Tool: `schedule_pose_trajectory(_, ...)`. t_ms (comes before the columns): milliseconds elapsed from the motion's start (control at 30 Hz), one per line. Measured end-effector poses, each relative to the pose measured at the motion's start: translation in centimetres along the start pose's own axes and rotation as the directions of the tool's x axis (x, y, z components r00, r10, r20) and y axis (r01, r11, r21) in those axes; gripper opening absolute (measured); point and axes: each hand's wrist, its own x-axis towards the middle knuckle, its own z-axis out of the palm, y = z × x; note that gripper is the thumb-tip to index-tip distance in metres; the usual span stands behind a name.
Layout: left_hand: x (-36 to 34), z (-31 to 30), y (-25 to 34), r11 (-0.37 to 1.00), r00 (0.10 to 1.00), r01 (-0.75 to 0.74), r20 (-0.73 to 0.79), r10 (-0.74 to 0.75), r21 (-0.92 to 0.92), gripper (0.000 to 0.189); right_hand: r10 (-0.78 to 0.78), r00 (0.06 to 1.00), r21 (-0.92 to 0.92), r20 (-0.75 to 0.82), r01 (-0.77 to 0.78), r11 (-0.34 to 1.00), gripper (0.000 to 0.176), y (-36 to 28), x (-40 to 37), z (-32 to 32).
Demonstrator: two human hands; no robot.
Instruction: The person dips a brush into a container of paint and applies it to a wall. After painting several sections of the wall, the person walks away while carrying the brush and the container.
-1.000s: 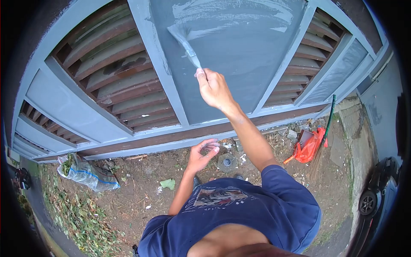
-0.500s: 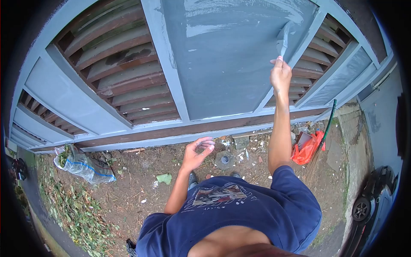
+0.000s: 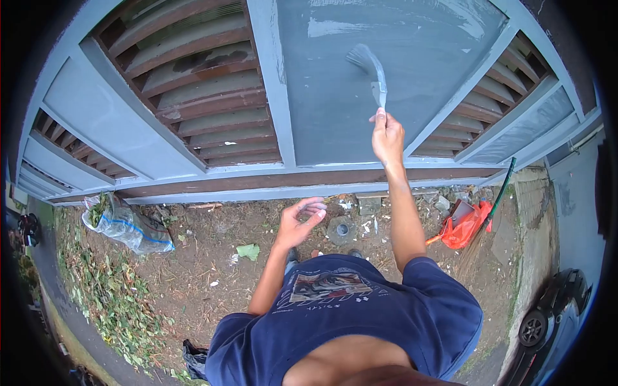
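My right hand [image 3: 389, 136] is closed round the handle of a paintbrush [image 3: 378, 83]. Its splayed bristles lie against a grey-blue wall panel [image 3: 322, 122], pointing to the upper left. Lighter, streaky paint marks show near the top of that panel. Pale blue frame strips border it on both sides. My left hand [image 3: 300, 222] hangs low in front of my body, holding nothing, with its fingers loosely curled and apart from the thumb. Paint smudges show on its fingers.
Brown louvred vents [image 3: 206, 83] flank the panel. On the ground lie a filled clear sack [image 3: 129, 226], a round grey block with a hole [image 3: 341, 230], an orange-red plastic bag [image 3: 462, 226] and a green-handled broom [image 3: 501, 193]. A dark car [image 3: 547, 315] stands at right.
My right hand has moved left and slightly down with the paintbrush, whose bristles now point to the upper left. My left hand stays nearly in place. The view has shifted a little.
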Motion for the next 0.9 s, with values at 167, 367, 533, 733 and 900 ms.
schedule_pose_trajectory(167,-0.1,-0.3,0.7,1.0,1.0,-0.015,-0.016,0.015,0.016,0.034,-0.044,0.999,0.088,-0.026,0.046,0.995,0.043,-1.0,-2.3,3.3)
schedule_pose_trajectory(367,-1.9,-1.5,0.8,1.0,0.997,-0.023,-0.078,0.024,0.018,0.034,-0.155,0.953,0.135,0.261,0.123,0.983,0.041,-3.8,-7.0,12.1)
schedule_pose_trajectory(533,-2.5,-2.3,0.0,1.0,0.995,0.029,-0.095,-0.028,0.01,0.033,-0.092,0.994,0.073,0.061,0.088,0.994,0.039,-0.4,-3.6,6.5)
schedule_pose_trajectory(733,-1.5,-2.1,1.4,0.996,0.999,0.014,-0.036,-0.011,0.084,0.034,0.074,0.928,0.021,-0.365,-0.071,0.997,0.042,4.9,1.2,0.5)
schedule_pose_trajectory(900,-2.1,-2.4,0.8,0.996,0.997,-0.021,-0.071,0.027,0.083,0.034,0.063,0.952,0.095,-0.299,-0.036,0.995,0.045,2.5,0.1,4.0)
